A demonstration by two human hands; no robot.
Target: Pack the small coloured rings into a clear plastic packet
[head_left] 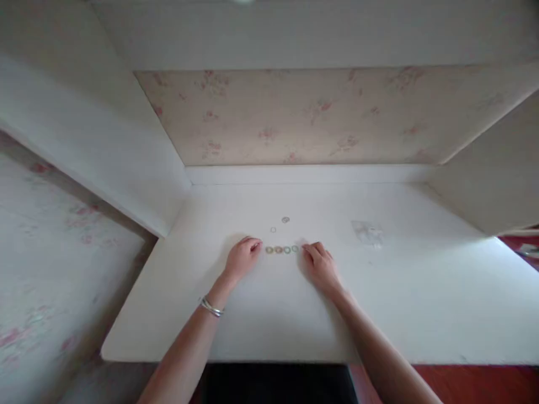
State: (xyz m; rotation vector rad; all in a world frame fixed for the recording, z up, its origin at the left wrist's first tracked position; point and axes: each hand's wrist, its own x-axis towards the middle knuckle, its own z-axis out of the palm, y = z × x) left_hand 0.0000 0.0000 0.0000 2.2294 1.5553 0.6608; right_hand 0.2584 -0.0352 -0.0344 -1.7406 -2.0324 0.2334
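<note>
On the white desk, several small rings lie side by side in a short row between my hands. At its left end are tan or orange rings [266, 250]; at its right end are green rings [284, 251]. My left hand [243, 258] rests on the desk just left of the row, its fingers curled closed. To the right of the row, my right hand [320, 266] has its fingers drawn together, fingertips close to the last green ring. Whether either hand pinches something small is hidden. Behind the row lie a thin pale ring [270, 229] and a greyish ring-like piece [285, 220].
A clear plastic bag [367, 233] lies on the desk [421, 303] to the right. White side panels [138, 151] and a floral-papered back wall [269, 118] enclose the desk, with a shelf or panel [295, 39] above. A black seat [278, 387] shows below the front edge.
</note>
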